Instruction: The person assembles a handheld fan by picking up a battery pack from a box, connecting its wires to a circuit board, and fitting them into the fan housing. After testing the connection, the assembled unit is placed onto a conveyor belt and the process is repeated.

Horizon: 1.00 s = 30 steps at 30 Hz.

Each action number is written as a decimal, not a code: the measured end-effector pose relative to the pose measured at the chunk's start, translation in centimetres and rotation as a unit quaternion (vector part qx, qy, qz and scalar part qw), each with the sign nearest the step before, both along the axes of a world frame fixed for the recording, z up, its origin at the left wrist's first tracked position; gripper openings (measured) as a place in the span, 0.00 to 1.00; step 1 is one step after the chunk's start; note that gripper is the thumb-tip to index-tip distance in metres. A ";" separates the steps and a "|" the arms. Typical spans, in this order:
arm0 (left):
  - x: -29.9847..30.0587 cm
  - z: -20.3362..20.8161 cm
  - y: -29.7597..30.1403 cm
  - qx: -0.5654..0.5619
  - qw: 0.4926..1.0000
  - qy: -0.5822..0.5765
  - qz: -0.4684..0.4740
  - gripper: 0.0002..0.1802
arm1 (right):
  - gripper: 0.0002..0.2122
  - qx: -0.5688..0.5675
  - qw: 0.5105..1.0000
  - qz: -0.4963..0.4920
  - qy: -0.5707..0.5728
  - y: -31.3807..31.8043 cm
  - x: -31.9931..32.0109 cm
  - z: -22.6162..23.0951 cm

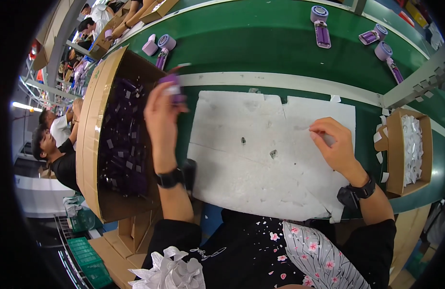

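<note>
My left hand [161,113] is closed on a purple battery pack [173,89] with a pale label, slightly blurred, beside the open edge of a large cardboard box. Inside that box [99,139] lie many dark purple battery packs [124,144] with small pale labels. Over the right part of a white foam board [232,178], my right hand [334,144] has its thumb and forefinger drawn together. Whatever its fingertips hold, if anything, is too small to make out. The board's surface is pitted and cracked.
Beyond the board runs a green conveyor [246,43] behind a pale rail [280,79]. Handheld fans [321,29] with purple packs in their handles lie on it. At right stands a small cardboard box [396,154] of whitish pieces. Other people work at far left.
</note>
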<state>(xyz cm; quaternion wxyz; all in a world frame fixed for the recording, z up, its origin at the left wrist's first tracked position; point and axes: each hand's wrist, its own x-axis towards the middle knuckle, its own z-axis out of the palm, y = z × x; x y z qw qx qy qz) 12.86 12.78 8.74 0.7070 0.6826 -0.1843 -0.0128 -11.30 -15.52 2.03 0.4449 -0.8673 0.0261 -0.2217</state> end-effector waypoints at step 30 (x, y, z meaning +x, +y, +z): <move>-9.4 -3.0 -12.3 0.032 0.862 0.236 -0.447 0.24 | 0.08 0.342 0.934 -0.102 -0.025 1.3 0.3 2.1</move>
